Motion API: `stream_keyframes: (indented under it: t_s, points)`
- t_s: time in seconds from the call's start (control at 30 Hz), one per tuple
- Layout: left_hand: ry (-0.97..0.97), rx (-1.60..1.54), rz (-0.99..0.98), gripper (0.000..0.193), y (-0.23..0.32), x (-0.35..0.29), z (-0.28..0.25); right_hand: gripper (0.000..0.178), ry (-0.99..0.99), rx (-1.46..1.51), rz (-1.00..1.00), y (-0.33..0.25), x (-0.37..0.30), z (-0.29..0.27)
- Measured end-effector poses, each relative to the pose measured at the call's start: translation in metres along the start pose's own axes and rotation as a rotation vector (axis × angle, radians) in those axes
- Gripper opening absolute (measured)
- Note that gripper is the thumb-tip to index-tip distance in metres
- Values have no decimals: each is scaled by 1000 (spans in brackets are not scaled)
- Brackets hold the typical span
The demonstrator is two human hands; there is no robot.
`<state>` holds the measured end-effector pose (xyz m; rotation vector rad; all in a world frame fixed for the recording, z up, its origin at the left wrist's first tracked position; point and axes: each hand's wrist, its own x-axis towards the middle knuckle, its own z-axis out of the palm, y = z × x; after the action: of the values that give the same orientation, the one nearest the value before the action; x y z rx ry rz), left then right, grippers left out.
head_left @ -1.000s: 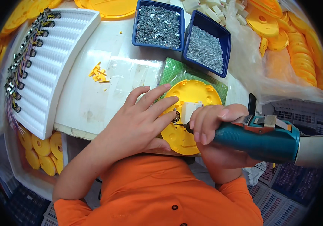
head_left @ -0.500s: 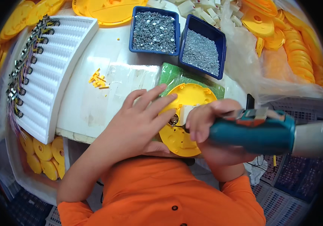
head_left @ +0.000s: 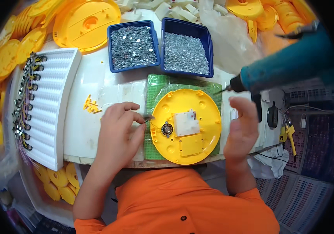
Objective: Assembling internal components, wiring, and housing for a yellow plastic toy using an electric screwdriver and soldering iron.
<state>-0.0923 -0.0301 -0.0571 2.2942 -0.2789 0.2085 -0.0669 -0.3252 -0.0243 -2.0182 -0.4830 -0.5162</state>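
The yellow disc point(head_left: 209, 130) lies flat on a green mat point(head_left: 149, 150) by the tabletop's near edge, its hollow side up. From where I stand it looks like thin moulded plastic: light, fairly stiff, a little slick, and likely to slide or crack if pressed hard at the lip. I'd take it by the outer rim, at the bare right and far sides, keeping off the round black speaker-like part point(head_left: 167, 129) and the fine wire at its left, which look the most fragile. The white block point(head_left: 186, 123) near its middle seems sturdier, though I wouldn't lift by it.

Just beyond the left rim, the left hand point(head_left: 121, 130) has thumb and forefinger pinched on a small dark part point(head_left: 148, 117), too tiny to name. The right hand point(head_left: 243, 130), off the right rim, has its fingers loosely parted and seems to hold nothing. The teal power driver point(head_left: 287, 64) hangs above the tabletop's right side, apart from that hand and blurred.

Toward the tabletop's far edge stand two blue bins, the left bin point(head_left: 135, 69) and the right bin point(head_left: 209, 54), full of small metal pieces. Along the tabletop's left edge runs a white ridged tray point(head_left: 62, 124) carrying wired parts. I can read no brand, label or lettering on any of it.
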Motion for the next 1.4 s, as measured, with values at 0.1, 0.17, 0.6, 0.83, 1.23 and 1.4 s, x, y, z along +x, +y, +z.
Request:
stream_keyframes:
  t_s: [0.1,0.17,0.6,0.83,1.23,1.4]
  points:
    - [77,238,255,14,-2,2,-13,32,-86,-205,-50,-1,-26,0]
    - [144,458,516,13,-2,-3,-18,34,-317,-330,-204,0,-40,4]
    - [141,-12,243,34,-22,-40,-40,30,-279,-295,-209,7,-31,28]
    - [-163,182,226,21,6,11,-56,27,-270,-246,-236,5,-32,25]
    - [-354,245,255,18,17,16,-59,26,-159,-267,-200,4,-48,3]
    - [-428,303,263,14,16,13,-58,25,-311,-196,-261,-9,-49,15]
